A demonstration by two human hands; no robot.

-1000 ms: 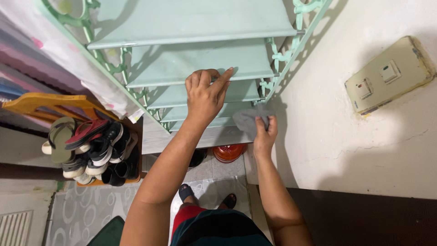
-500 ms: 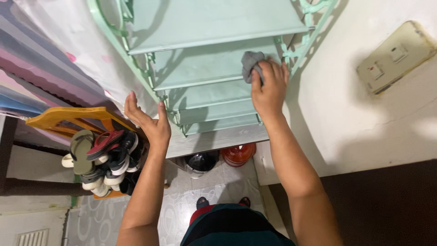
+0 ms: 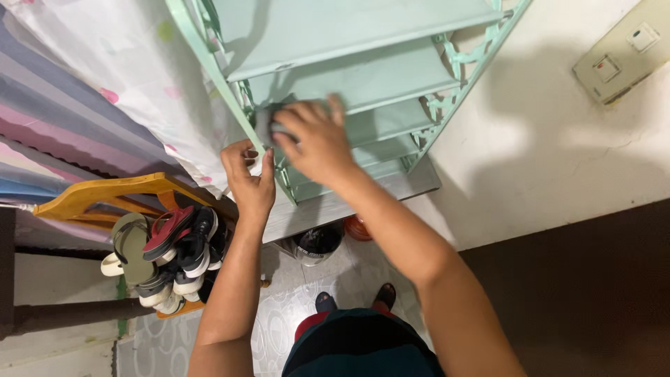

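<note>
Grey cloth [image 3: 269,124] is pressed onto a mint-green shelf [image 3: 391,77] near its left end by the right hand [image 3: 314,139], fingers closed on it. The rack's left post [image 3: 209,66] is gripped by the left hand [image 3: 250,174].

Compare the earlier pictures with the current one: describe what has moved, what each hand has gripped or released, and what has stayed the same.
The right hand, holding the grey cloth, has swept from the right end of the mint-green rack's shelf to its left end. The left hand, open beside the rack half a second ago, now grips its left side frame. The cloth stays in the right hand; the pile of sandals is unmoved.
</note>
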